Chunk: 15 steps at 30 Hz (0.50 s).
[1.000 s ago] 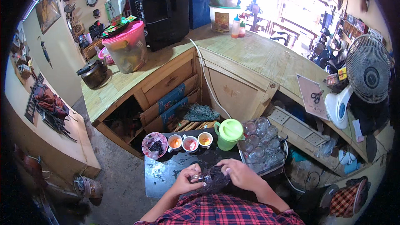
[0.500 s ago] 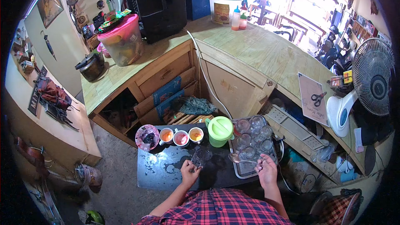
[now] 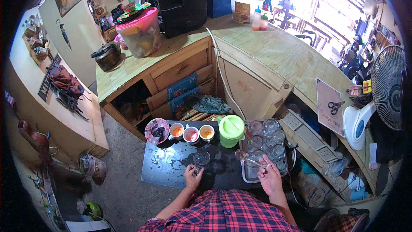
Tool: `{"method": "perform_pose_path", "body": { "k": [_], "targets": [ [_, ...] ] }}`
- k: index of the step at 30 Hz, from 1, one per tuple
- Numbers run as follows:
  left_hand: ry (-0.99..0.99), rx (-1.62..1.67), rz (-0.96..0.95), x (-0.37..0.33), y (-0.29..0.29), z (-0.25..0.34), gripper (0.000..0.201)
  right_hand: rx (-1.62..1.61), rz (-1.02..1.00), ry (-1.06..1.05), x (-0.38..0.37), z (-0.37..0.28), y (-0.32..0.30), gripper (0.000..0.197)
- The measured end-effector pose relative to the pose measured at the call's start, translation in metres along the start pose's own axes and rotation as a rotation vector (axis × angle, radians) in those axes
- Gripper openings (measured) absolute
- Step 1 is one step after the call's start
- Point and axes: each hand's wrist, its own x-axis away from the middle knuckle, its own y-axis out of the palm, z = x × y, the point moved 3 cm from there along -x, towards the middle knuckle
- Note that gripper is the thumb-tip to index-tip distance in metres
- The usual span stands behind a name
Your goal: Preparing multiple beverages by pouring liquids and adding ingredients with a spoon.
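My left hand [image 3: 192, 177] is closed at the near side of a clear glass mug [image 3: 201, 158], seemingly by its handle. The mug is at the dark wet tabletop [image 3: 163, 169]; whether it rests there I cannot tell. Over the tray, my right hand [image 3: 270, 176] pinches the handle of a metal spoon [image 3: 241, 155], its bowl pointing left. Behind the mug stand an orange-filled cup [image 3: 176, 130], a cup with pink contents [image 3: 191, 135] and a cup with yellow-orange contents [image 3: 207, 133]. A lidded light-green pitcher [image 3: 231, 131] stands right of them.
A metal tray [image 3: 253, 177] holds several glass mugs beside the pitcher. At the table's left corner sits a pink-white bowl [image 3: 157, 131] with dark contents. Behind rises a wooden counter [image 3: 253, 51]; a white fan [image 3: 359, 124] stands at right. A cable [image 3: 221, 75] hangs down the counter.
The glass mug now appears more upright, with my left hand still at it. My right hand and the spoon have shifted slightly left toward the mug. The whole view has swung a little.
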Motion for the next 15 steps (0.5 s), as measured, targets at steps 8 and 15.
{"method": "perform_pose_path", "body": {
  "k": [8, 15],
  "targets": [
    [-0.08, 0.043, -0.187, -0.016, 0.007, -0.01, 0.022, -0.203, -0.003, 0.116, -0.008, 0.017, -0.003, 0.04],
    [-0.183, 0.286, -0.472, -0.041, -0.023, -0.021, 0.041, -0.278, 0.062, -0.033, -0.036, 0.042, 0.014, 0.039]
  ]
}}
